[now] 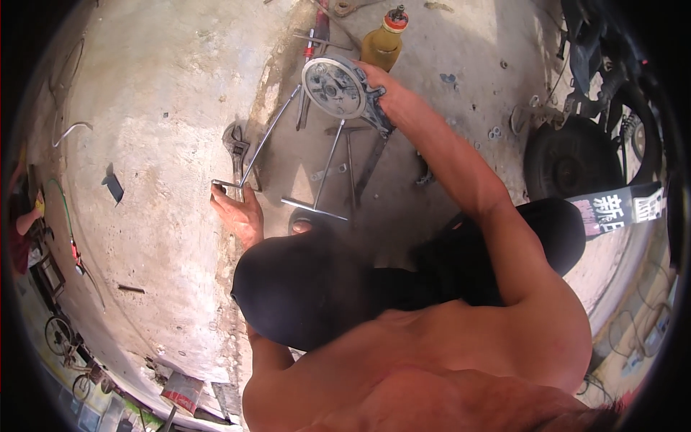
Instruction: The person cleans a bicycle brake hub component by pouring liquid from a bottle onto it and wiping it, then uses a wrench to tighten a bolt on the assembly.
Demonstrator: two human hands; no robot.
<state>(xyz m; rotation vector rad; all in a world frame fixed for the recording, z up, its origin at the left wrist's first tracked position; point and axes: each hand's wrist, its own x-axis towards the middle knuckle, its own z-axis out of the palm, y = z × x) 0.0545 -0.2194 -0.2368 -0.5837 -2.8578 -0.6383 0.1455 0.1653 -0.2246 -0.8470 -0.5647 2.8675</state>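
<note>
My right hand is closed on the rim of a round metal hub plate with a dark cast arm, held above the floor. My left hand grips the crossbar of a long chrome T-handle wrench, whose shaft points up toward the plate. An adjustable wrench lies just beside that shaft. A second T-handle wrench lies between my hands, with dark bar tools alongside. A yellow bottle with a red top stands beyond the plate. My black-clad knees are below.
A tire and black vehicle parts fill the right, by a printed strip. Loose hardware and a dark flat piece lie on concrete. Another person's gloved hand, a green hose and a bicycle are at left.
</note>
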